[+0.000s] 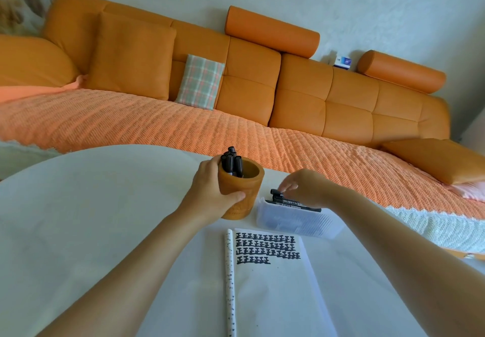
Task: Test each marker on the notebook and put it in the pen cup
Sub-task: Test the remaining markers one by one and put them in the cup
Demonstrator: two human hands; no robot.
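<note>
1. Left hand [210,188] is gripping the pen cup [250,192] at centre frame, with fingers wrapped round its wall and thumb across the front. The cup is standing on the table [91,218].
2. Right hand [301,187] is reaching into the clear box [294,222] just right of the cup, fingertips down on the loose markers [286,200]. It's blurred, so I can't tell whether it's pinching one.
3. Tested markers [231,163] are standing upright at the cup's left side.
4. Notebook [275,284] is lying open at lower centre, just in front of the box. Its top rows are filled with black test marks, and blank page is showing below.
5. Handling guess: the markers are looking light, rigid and smooth-barrelled, so probably slick and prone to rolling. I'm favouring a mid-barrel pinch, clear of the cap.
6. The cup is looking stiff and fairly light, and the tall markers may be making it tippy, so bracing its wall is making sense.
</note>
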